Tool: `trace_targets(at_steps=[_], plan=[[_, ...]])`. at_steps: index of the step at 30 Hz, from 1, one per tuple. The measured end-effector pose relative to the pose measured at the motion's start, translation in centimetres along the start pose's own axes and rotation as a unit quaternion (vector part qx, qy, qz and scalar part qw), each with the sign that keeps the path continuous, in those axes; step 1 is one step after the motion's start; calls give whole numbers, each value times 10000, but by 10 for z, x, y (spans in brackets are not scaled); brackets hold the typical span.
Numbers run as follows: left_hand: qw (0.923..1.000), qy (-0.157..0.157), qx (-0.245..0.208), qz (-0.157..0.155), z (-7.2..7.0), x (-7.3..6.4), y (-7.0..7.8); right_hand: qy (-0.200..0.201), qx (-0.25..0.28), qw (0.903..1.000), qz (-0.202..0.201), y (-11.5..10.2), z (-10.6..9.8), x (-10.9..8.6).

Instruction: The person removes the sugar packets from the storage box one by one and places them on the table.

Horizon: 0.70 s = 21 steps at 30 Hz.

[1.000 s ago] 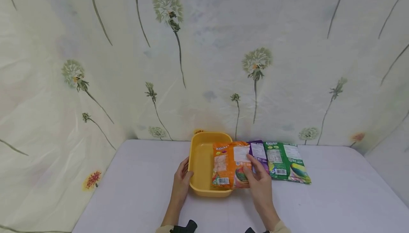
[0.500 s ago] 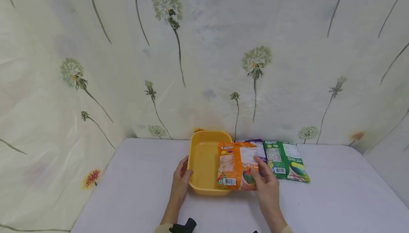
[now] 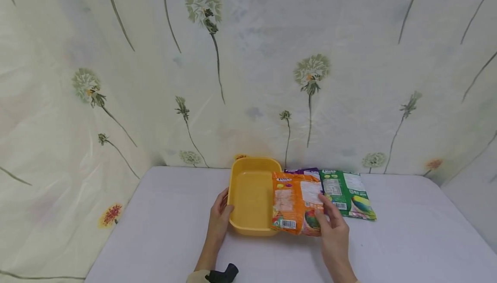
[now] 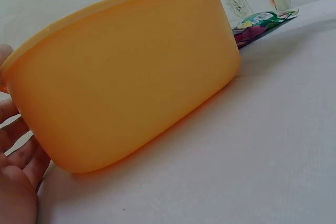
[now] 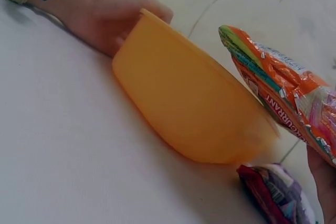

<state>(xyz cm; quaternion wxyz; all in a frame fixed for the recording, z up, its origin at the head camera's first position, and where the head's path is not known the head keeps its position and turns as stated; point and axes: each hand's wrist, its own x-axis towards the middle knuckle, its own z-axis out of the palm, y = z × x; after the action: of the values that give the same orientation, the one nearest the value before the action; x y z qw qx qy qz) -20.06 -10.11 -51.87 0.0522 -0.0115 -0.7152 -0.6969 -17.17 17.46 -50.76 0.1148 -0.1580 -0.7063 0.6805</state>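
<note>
My left hand (image 3: 220, 218) grips the left side of a yellow plastic basin (image 3: 248, 201), thumb at the rim and fingers against the outer wall. In the left wrist view those fingers (image 4: 23, 156) spread along the end of the basin. By its right edge, my right hand (image 3: 335, 231) pinches an orange candy bag (image 3: 291, 201) with a mango picture and a barcode. The bag overlaps the basin's right rim in the head view. In the right wrist view it is tilted, raised at rim height beside the basin.
A purple bag (image 3: 310, 171), mostly hidden behind the orange one, lies right of the basin. Beside it is a green bag (image 3: 351, 196) on the white-covered table (image 3: 178, 214). A flower-printed curtain (image 3: 248, 67) hangs behind the table's back edge.
My right hand has moved right with the orange bag, uncovering more of the basin and covering more of the purple bag. The left hand keeps its hold on the basin.
</note>
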Motion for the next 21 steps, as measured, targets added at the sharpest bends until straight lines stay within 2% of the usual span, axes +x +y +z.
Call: trace_targets(at_steps=[5,15,21], plan=[[10000,-25,10,22,0,0,1,37,79,10000,-22,0,-9,-1],[10000,-28,15,-72,0,-1,1,244,106,9990,358,12,-28,-2],[9999,-47,33,-84,0,-1,2,296,13,9990,334,18,-37,-2]])
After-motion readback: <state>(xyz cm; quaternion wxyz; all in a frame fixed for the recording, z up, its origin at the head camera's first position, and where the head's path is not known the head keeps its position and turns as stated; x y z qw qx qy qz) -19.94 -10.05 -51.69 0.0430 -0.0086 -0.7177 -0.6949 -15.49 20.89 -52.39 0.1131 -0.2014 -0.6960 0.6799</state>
